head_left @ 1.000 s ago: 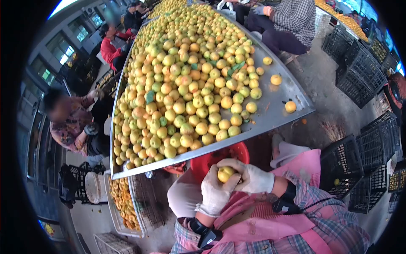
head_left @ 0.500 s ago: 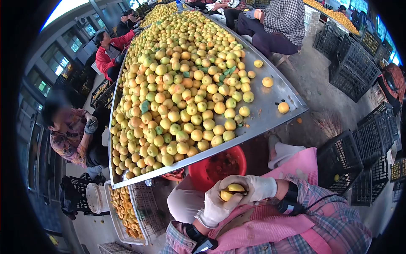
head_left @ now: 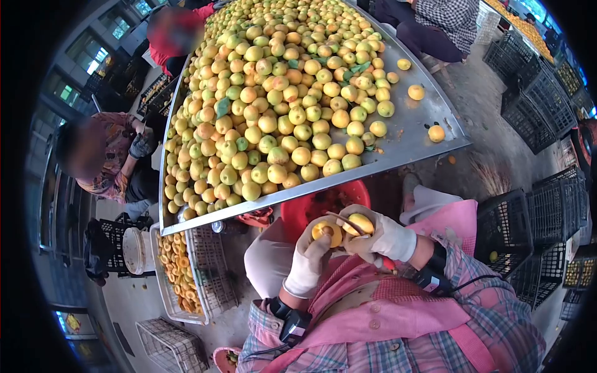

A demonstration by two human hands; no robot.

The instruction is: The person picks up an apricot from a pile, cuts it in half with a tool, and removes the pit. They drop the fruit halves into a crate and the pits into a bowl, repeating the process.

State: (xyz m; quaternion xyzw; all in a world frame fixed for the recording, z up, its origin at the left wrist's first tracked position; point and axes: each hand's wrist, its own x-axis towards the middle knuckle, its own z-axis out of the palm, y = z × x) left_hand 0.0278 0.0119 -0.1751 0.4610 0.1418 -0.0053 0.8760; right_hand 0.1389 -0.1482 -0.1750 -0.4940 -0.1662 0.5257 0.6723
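Note:
Both white-gloved hands are held close together over my lap. My left hand [head_left: 306, 256] grips an apricot half [head_left: 328, 234], its cut face and pit showing. In my right hand [head_left: 390, 239] are the other apricot half [head_left: 360, 224] and a small knife [head_left: 339, 218]. The thin blade points toward the left hand, and a red handle end shows below the right palm. Just beyond the hands, a red basin [head_left: 292, 214] sits under the table edge. Above it, a heap of whole apricots [head_left: 267, 124] covers much of the metal table [head_left: 416, 133].
A white crate [head_left: 208, 264] of apricot halves stands at left, beside a white bucket [head_left: 133, 248]. Another pale crate [head_left: 168, 345] is lower left. Black crates [head_left: 528, 112] are stacked at right. Co-workers sit along both sides of the table, one in a patterned top [head_left: 106, 155].
The apricot that both hands held together is now in two halves, one in each hand. The hands have drawn slightly apart, and the knife shows. The view has tilted downward.

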